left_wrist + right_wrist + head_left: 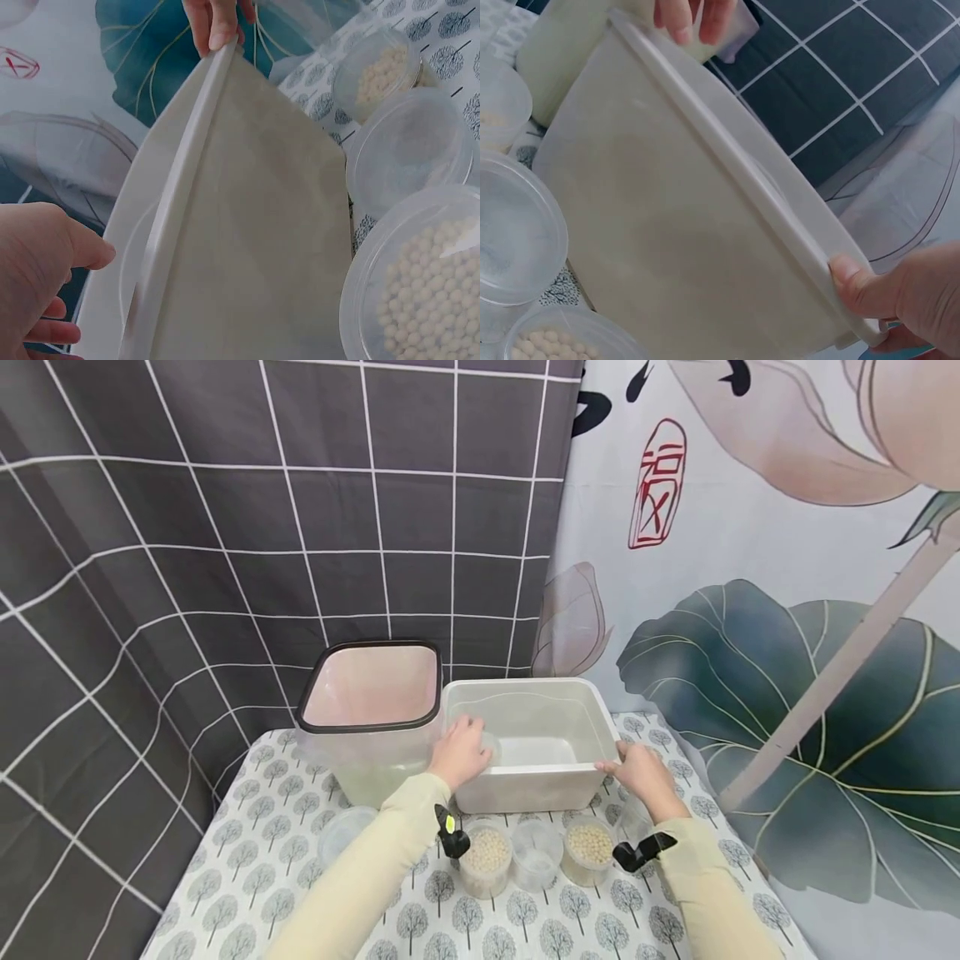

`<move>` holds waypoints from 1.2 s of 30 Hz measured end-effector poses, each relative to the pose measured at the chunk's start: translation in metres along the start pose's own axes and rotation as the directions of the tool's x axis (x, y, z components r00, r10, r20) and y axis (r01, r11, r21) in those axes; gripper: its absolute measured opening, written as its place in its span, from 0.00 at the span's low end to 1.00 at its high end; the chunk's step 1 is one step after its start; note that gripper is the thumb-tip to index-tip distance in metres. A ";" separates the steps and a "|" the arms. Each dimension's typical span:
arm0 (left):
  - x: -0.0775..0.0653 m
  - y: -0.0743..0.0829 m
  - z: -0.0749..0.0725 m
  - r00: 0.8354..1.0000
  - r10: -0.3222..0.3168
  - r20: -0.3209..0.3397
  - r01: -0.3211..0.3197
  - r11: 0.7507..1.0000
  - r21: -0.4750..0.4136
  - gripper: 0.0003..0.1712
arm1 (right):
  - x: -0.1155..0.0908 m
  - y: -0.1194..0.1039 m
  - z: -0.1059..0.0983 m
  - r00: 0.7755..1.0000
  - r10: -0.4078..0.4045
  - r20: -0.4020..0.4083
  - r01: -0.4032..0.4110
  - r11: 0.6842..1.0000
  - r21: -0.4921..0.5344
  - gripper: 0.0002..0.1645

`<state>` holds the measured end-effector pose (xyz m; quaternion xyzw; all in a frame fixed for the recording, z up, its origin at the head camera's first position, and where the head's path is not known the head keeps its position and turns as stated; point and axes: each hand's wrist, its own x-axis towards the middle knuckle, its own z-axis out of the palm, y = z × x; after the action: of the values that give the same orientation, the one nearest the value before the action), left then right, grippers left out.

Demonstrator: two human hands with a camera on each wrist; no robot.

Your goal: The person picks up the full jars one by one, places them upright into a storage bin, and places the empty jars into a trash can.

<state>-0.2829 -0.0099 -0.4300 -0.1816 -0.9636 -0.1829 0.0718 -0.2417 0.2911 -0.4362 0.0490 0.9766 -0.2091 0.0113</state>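
Observation:
A white rectangular plastic bin [536, 789] stands on the table. My right hand [641, 777] grips the rim at its right end, thumb on the outer face in the right wrist view. Over the bin's left end is my left hand [459, 752], its fingers apart and pointing down. In the left wrist view the left hand [37, 277] shows thumb and fingers spread, with nothing seen between them. Beside those fingers, within the bin, a clear round piece [491, 747] partly shows; whether the hand touches it I cannot tell.
Left of the bin stands a waste bin [367, 727] with a black rim. In front are clear tubs of small pale balls [486, 852] [588, 843], a clear tub [536, 856] between them and another clear tub [633, 822]. A translucent round container [347, 835] sits left. Curtains hang behind.

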 end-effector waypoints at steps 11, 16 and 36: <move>-0.009 0.005 0.001 0.997 0.060 -0.043 -0.061 0.998 -0.007 0.22 | 0.007 0.005 -0.001 1.000 0.000 0.018 -0.001 0.998 0.056 0.50; -0.019 0.006 -0.003 0.994 0.086 -0.065 -0.087 0.996 -0.012 0.20 | 0.008 0.004 -0.001 1.000 -0.002 0.014 0.001 0.998 0.067 0.49; -0.070 -0.002 0.007 0.987 0.134 -0.091 -0.143 0.984 -0.104 0.26 | 0.002 0.002 0.003 1.000 -0.004 0.017 0.003 0.998 0.067 0.49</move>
<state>-0.2195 -0.0311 -0.4515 -0.2442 -0.9331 -0.2378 0.1144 -0.2439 0.2921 -0.4404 0.0458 0.9690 -0.2423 0.0177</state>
